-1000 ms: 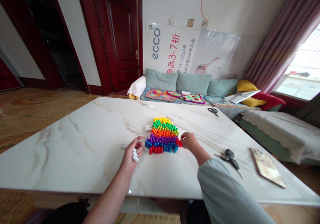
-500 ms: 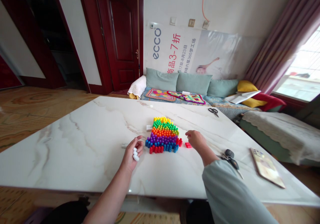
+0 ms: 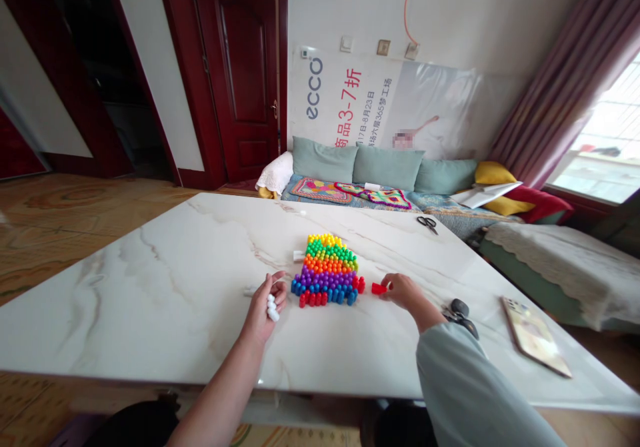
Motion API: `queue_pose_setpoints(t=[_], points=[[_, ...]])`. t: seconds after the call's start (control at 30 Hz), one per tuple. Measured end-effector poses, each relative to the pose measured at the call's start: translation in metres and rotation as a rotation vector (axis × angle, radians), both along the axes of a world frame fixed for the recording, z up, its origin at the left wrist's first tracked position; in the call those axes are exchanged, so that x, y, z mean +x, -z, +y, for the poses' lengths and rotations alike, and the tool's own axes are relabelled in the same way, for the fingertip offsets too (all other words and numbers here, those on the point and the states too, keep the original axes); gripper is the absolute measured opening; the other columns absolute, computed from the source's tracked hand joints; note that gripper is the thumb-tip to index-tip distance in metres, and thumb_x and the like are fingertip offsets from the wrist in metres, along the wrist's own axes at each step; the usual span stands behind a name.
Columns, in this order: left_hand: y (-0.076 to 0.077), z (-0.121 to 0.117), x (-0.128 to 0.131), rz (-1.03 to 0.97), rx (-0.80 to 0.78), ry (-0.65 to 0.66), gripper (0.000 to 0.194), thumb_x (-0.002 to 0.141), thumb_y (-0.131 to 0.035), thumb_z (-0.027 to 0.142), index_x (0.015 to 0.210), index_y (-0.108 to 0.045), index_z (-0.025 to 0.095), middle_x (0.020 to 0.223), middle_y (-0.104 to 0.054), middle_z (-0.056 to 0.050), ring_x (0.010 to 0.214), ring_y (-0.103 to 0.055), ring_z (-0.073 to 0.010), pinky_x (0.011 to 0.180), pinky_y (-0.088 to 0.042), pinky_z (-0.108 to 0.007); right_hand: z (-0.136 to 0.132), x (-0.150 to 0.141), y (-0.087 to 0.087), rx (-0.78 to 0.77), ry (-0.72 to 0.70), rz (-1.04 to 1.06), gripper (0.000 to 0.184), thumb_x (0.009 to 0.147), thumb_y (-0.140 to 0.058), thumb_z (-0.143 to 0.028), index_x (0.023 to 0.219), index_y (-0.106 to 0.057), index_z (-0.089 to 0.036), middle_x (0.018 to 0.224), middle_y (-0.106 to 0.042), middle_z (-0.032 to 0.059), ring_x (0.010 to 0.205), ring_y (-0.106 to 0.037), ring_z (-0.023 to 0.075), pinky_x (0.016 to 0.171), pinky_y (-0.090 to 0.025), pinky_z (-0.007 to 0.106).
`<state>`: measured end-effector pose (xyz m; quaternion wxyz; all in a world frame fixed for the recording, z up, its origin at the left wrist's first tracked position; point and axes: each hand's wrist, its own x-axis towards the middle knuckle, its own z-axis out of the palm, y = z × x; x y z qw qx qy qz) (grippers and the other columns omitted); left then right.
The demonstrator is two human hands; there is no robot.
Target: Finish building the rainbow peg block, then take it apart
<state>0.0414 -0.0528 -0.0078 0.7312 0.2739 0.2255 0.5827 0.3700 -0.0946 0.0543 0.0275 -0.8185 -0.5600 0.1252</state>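
Note:
Several small white round-headed pegs (image 3: 272, 308) sit in the curled fingers of my left hand (image 3: 263, 306), just left of the coloured block. That block is made of many upright pegs (image 3: 327, 264), in rows of yellow, green, orange, purple and blue. Red pegs (image 3: 313, 298) stand along its near edge, and more red ones (image 3: 359, 284) at its right side. My right hand (image 3: 404, 292) has its thumb and fingertips closed at the right end of red pegs (image 3: 378, 288) lying on the table. How many lie there I cannot tell.
On the marble-patterned table (image 3: 165, 300) lie a key bunch (image 3: 461, 315) and a phone (image 3: 535, 335) to the right. Scissors (image 3: 427, 224) are near the far edge. White pieces (image 3: 299, 255) lie left of the block. Beyond stands a sofa with green cushions (image 3: 389, 166).
My right hand has moved slightly right and down, from above the lying red pegs to their right end. My left hand stays in place with the white pegs.

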Motion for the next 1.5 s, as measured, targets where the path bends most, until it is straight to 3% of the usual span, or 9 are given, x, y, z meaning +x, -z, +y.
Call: queue_pose_setpoints(t=[0.33,0.5,0.67,0.77,0.87,0.97,1.17,1.5], points=[[0.002,0.001,0.001,0.037,-0.004,-0.122,0.054,0.066,-0.077,0.055,0.095,-0.065,0.012,0.069,-0.059,-0.001,0.050,-0.043,-0.0048,0.038,-0.031,-0.013,0.002,0.003,0.006,0.115,0.048,0.078,0.009,0.065,-0.066,-0.023,0.072,-0.063,-0.017,0.069,-0.067,0.0029,0.067,-0.061,0.0150,0.053,-0.035,0.021],[0.001,0.001,0.001,0.011,-0.038,-0.115,0.058,0.062,-0.077,0.058,0.094,-0.066,0.011,0.070,-0.060,-0.002,0.052,-0.045,-0.0058,0.039,-0.032,-0.014,0.003,-0.004,-0.004,0.235,0.123,0.234,0.007,0.066,-0.064,-0.019,0.072,-0.061,-0.016,0.057,-0.065,0.0006,0.057,-0.062,0.0127,0.053,-0.038,0.019],[0.001,0.000,0.000,0.005,-0.034,-0.096,0.055,0.064,-0.077,0.056,0.094,-0.066,0.011,0.070,-0.059,-0.002,0.052,-0.044,-0.0055,0.039,-0.031,-0.014,0.003,-0.013,-0.016,0.309,0.059,0.239,0.010,0.064,-0.062,-0.012,0.072,-0.065,-0.016,0.061,-0.069,0.0007,0.061,-0.064,0.0126,0.055,-0.040,0.019],[0.002,0.001,0.000,0.008,-0.030,-0.094,0.053,0.065,-0.077,0.055,0.094,-0.066,0.012,0.070,-0.059,-0.002,0.051,-0.044,-0.0056,0.039,-0.031,-0.014,0.000,-0.017,-0.020,0.244,0.034,0.213,0.008,0.066,-0.060,-0.012,0.070,-0.066,-0.016,0.057,-0.068,0.0009,0.059,-0.063,0.0130,0.053,-0.040,0.019],[0.002,0.002,0.001,0.013,-0.031,-0.091,0.052,0.067,-0.076,0.054,0.094,-0.066,0.012,0.070,-0.059,-0.002,0.051,-0.044,-0.0055,0.038,-0.030,-0.014,-0.003,-0.021,-0.022,0.069,-0.027,0.228,0.003,0.065,-0.063,-0.016,0.063,-0.065,-0.017,0.054,-0.066,0.0011,0.056,-0.062,0.0133,0.050,-0.039,0.020],[0.002,0.002,0.000,0.009,-0.033,-0.089,0.051,0.067,-0.077,0.054,0.094,-0.066,0.012,0.069,-0.059,-0.002,0.051,-0.044,-0.0053,0.039,-0.030,-0.014,-0.005,-0.029,-0.023,0.004,-0.088,0.196,0.003,0.062,-0.067,-0.020,0.065,-0.067,-0.018,0.057,-0.067,0.0002,0.059,-0.062,0.0133,0.051,-0.038,0.020],[0.000,0.000,0.000,0.003,-0.040,-0.086,0.052,0.065,-0.079,0.052,0.095,-0.065,0.012,0.069,-0.059,-0.001,0.050,-0.044,-0.0051,0.039,-0.029,-0.014,-0.001,-0.042,-0.023,0.103,-0.097,-0.017,0.013,0.064,-0.064,-0.016,0.075,-0.069,-0.020,0.080,-0.070,0.0031,0.074,-0.061,0.0154,0.051,-0.032,0.021],[0.000,0.001,0.001,0.007,-0.035,-0.107,0.052,0.064,-0.079,0.052,0.093,-0.065,0.011,0.068,-0.059,-0.001,0.050,-0.044,-0.0050,0.039,-0.029,-0.014,0.002,-0.052,-0.015,0.084,-0.120,-0.067,0.018,0.069,-0.061,-0.015,0.085,-0.067,-0.020,0.089,-0.068,0.0055,0.080,-0.061,0.0172,0.055,-0.032,0.023]])
